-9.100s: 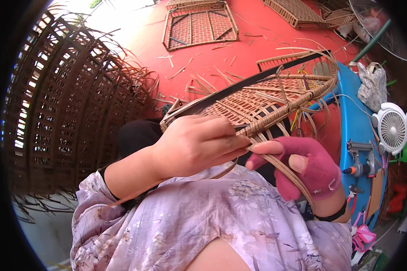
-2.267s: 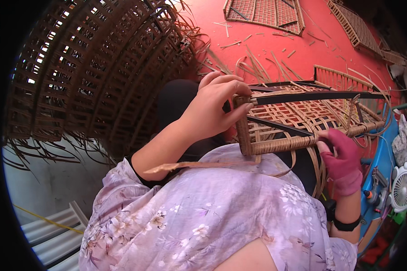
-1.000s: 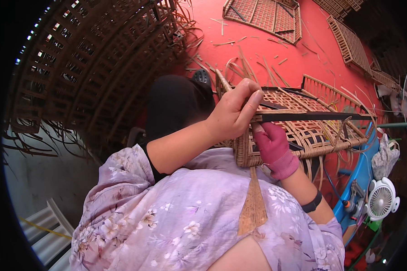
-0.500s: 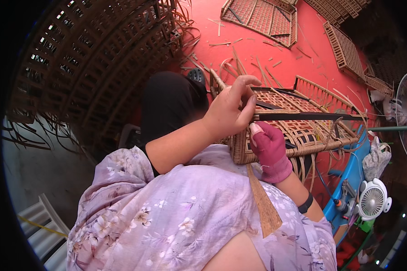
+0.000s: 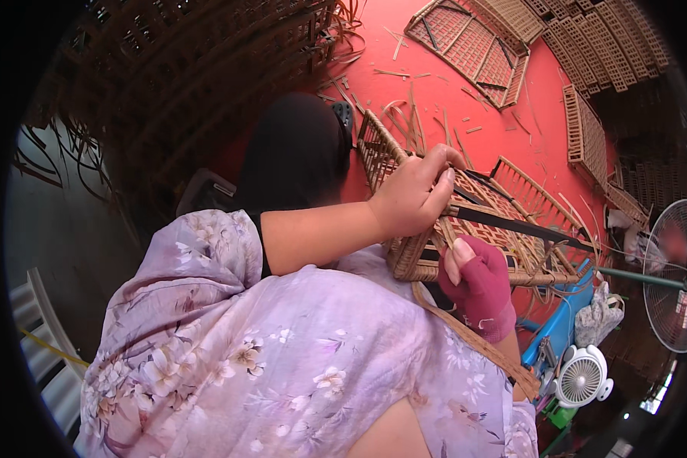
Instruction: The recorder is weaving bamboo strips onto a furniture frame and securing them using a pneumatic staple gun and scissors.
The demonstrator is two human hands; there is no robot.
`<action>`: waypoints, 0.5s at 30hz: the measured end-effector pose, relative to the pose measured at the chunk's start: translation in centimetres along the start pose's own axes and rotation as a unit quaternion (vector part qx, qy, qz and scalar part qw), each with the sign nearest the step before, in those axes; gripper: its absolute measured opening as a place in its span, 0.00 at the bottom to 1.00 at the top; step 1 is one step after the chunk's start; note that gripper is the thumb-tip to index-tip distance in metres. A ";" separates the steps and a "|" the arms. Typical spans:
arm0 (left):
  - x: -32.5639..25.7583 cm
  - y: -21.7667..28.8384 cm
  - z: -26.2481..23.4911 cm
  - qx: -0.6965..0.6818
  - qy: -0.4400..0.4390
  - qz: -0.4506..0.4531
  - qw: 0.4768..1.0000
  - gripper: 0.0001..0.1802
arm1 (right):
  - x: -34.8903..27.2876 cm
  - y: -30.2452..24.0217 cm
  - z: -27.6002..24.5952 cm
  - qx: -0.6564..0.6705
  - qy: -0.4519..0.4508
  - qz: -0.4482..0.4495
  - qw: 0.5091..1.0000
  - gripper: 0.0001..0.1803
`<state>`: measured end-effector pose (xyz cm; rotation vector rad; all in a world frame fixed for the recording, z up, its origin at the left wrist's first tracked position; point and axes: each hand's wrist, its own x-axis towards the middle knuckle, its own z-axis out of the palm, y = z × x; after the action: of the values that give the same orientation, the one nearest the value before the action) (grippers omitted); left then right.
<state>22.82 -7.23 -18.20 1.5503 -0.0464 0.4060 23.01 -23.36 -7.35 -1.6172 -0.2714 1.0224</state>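
Observation:
A woven rattan panel [image 5: 527, 263] with black bands and a wrapped rim lies tilted before me. Over its near left end is my left hand [image 5: 418, 195], thumb and forefinger curled toward each other; what lies between them is hidden. Just below and to the right, my right hand [image 5: 481, 286], in a pink fingerless glove, pinches a flat rattan strip [image 5: 449, 230] that runs up toward the left hand. A wider tan strip [image 5: 481, 343] trails from the panel's near corner across my floral top. A black band [image 5: 504, 221] stretches rightward from beside the left hand.
Large woven rattan pieces [image 5: 191, 84] stand at the left. More rattan panels [image 5: 473, 49] lie on the red floor [image 5: 404, 49] among scattered cane scraps. On the right are a blue stool-like surface [image 5: 561, 317], a small white fan [image 5: 580, 379] and a large fan [image 5: 675, 275].
My view has shifted, and the panel now appears tilted more steeply down to the right. My right hand has moved a little away from the left, with a strip now showing between them.

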 end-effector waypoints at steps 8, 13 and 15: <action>-0.2 -1.1 0.2 -0.053 0.007 -0.034 0.998 0.13 | 0.7 -3.2 0.0 0.221 -0.099 0.030 0.970 0.22; -0.1 -1.3 0.2 -0.045 0.024 -0.001 0.999 0.13 | 4.0 -4.5 -1.5 0.445 -0.264 0.059 0.854 0.20; -0.1 -1.4 0.2 -0.052 0.011 -0.022 0.998 0.13 | 5.9 -4.8 -2.3 0.480 -0.269 0.057 0.833 0.20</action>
<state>23.14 -7.46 -19.53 1.4425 -0.0155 0.3811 29.85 -19.52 -5.94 -0.4158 -0.0025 1.3902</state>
